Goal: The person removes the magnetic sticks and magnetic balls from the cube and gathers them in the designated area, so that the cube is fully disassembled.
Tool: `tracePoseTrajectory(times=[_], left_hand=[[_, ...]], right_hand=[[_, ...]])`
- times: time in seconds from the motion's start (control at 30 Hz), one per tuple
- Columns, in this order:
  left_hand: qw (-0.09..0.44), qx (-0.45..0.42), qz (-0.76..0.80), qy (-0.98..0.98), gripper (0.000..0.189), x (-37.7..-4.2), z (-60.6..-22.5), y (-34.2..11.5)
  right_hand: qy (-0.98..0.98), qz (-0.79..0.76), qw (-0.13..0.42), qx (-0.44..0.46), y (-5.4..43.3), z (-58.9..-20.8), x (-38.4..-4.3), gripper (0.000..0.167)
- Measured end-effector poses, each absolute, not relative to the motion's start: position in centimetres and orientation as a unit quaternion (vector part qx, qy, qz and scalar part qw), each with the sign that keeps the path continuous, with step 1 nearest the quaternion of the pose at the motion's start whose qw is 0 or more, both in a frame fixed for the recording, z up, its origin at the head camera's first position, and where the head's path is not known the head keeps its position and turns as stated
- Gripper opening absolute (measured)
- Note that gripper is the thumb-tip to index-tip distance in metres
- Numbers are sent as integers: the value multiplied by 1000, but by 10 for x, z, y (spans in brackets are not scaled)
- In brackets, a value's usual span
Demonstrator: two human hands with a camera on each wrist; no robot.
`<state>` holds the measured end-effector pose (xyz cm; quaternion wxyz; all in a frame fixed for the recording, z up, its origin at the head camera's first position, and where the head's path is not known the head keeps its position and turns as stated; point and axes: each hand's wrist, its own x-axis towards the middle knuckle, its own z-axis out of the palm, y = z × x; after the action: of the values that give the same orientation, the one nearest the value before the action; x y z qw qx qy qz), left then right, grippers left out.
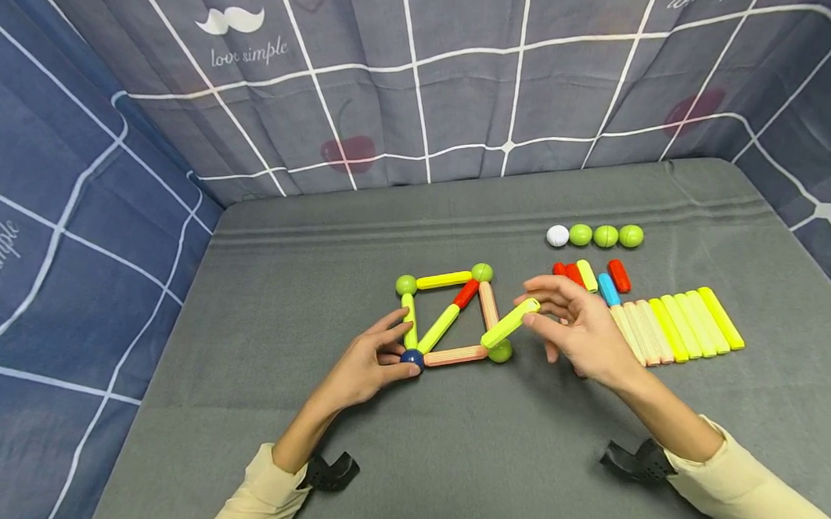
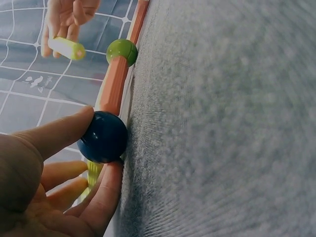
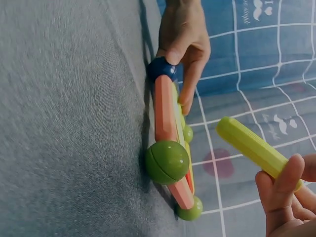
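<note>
My left hand pinches a dark blue ball between thumb and fingers, at the near left corner of a flat four-sided frame. Salmon rods make its near and right sides; a yellow rod lies along the far side. A short red rod and a yellow-green one form the diagonal. Green balls sit at the other corners, including the near right green ball. By its right end, my right hand pinches a loose yellow-green rod, held up above that corner.
To the right lies a row of salmon, yellow-green and yellow rods. Behind it are short red rods and a blue rod. A white ball and green balls line up farther back. Checked curtains enclose the grey table.
</note>
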<state>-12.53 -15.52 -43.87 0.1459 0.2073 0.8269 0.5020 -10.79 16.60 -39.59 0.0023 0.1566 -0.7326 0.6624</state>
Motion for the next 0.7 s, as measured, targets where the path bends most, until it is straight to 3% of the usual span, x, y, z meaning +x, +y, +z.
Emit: tracePoseTrajectory(times=[0.2,0.4,0.7], left_hand=[[146,213,502,826,67,-127,-440,-156],[148,216,502,824,66,-127,-439,-155],[149,214,504,823,67,-125,-440,-156]], right_hand=[[-705,700,-14,110,183,-391,-99,31],[-678,728,13,101,209,-391,-92,26],[-676,733,71,33,261,-397,-81,36]])
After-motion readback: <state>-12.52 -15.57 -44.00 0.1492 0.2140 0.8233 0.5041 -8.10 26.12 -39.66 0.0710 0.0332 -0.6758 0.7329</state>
